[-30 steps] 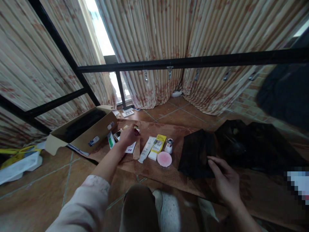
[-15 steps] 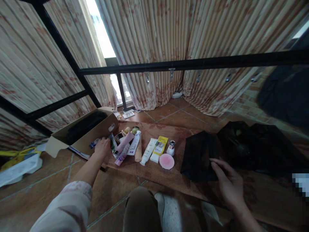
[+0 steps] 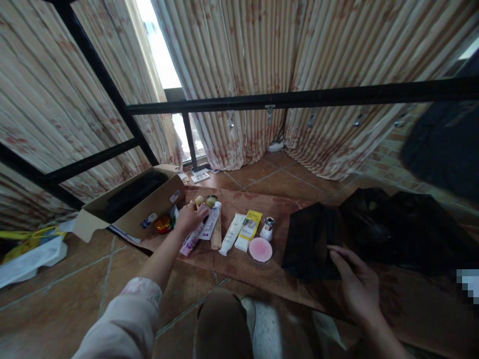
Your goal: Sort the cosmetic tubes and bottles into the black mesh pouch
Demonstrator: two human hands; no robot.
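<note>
Black pouch [image 3: 309, 244], two hands [image 3: 187, 218] [image 3: 359, 285], one red jar [image 3: 163, 225]

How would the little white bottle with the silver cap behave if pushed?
The white bottle might tip, as it appears to stand upright on a small base. If toppled, it could roll, since its body looks rounded.

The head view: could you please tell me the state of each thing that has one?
cardboard box: open, dark item inside
curtains: mostly drawn, a bright gap showing
black bag: edge pinched by the right hand; open or closed unclear
white bottle: upright, silver top on
white tube: lying down
yellow packet: lying down
left hand: over the tubes, grip unclear
</note>
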